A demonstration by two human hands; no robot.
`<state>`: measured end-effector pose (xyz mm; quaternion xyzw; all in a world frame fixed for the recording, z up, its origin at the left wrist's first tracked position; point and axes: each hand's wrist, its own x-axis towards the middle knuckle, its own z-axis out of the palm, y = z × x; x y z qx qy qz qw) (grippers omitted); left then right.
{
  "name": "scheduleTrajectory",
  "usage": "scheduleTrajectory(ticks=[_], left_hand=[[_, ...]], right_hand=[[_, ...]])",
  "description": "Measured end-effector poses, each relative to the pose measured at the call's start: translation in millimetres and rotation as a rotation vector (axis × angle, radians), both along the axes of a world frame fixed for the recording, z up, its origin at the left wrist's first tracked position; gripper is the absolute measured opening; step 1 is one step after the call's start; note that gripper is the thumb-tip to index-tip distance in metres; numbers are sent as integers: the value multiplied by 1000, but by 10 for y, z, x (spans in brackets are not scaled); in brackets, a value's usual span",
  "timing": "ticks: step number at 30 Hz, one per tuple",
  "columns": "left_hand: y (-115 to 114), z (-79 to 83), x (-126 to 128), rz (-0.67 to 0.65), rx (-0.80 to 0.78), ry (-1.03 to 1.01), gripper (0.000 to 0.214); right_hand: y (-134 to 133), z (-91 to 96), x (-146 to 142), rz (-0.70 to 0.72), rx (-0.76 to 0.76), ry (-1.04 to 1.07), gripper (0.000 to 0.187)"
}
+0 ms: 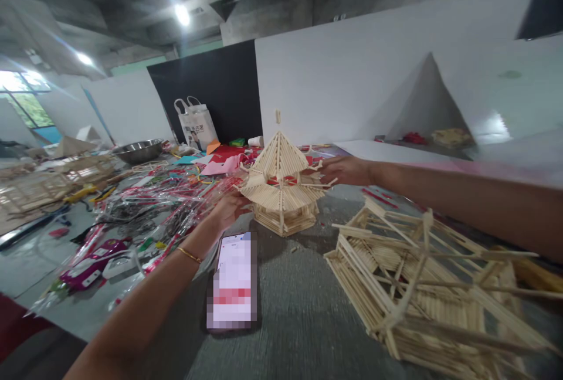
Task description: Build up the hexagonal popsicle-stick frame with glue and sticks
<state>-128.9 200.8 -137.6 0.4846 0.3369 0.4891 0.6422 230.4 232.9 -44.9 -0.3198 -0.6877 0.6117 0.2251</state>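
Note:
A small pagoda model (281,198) built from thin wooden sticks stands upright on the grey table, with two tiers of roof and a pointed top. My left hand (229,209) holds its left side, under the lower eave, and part of the fingers is hidden behind it. On the opposite side, my right hand (347,170) grips the model at roof height, its fingertips partly covered by the sticks. A phone (233,280) with a lit screen lies in front of my left hand. To the right rests a larger open stick frame (422,286).
Plastic-wrapped bundles (176,216) litter the left side, beside a purple glue gun (94,263). Farther back are a metal bowl (138,151), a white tote bag (197,125) and pink paper (224,164). Other stick models (57,183) stand at far left.

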Motion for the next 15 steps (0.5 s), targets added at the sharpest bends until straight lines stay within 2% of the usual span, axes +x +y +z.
scheduleTrajectory(ticks=[4,9,12,15], left_hand=[[-24,8,-18,12,-16,-9,39],[-92,77,8,98,-34,-14,40],[-119,147,48,133,-24,12,41],[-196,235,76,206,-24,87,38]], right_hand=[[4,40,-12,-4,42,-56,20],[-91,204,34,-119,149,-183,25],[-284,403,120,-234,262,-285,21],[-592,625,237,-359,419,-411,18]])
